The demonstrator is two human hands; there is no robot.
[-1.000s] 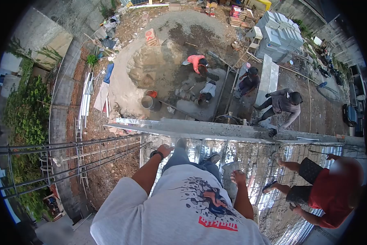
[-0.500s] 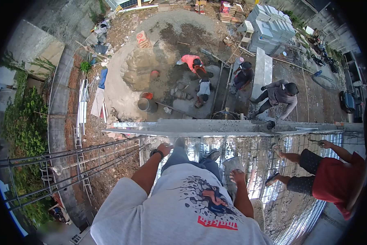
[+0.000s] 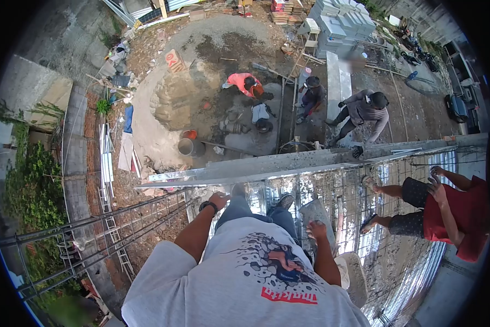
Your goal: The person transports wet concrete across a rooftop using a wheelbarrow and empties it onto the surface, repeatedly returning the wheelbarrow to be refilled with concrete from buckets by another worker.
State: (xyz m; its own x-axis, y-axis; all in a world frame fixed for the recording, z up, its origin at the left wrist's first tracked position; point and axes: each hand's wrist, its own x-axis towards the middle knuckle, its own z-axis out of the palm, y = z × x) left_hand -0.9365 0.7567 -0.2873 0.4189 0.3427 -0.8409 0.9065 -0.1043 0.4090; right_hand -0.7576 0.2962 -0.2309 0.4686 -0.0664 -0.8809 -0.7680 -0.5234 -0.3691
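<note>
Right hand (image 3: 316, 230) (loosely curled) near grey slab (image 3: 316, 211).

Grey slab (image 3: 314, 210), near right hand (image 3: 317, 231)

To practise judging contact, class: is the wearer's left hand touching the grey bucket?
Apart: the head view shows the ledge between left hand and grey bucket.

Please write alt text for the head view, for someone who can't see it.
A person in a light-grey printed T-shirt stands above a building site, bare left hand and right hand lowered over a shiny corrugated metal deck covered with steel mesh. At right is a person in a red shirt; beyond a long grey concrete ledge, four people are lower down.
</note>
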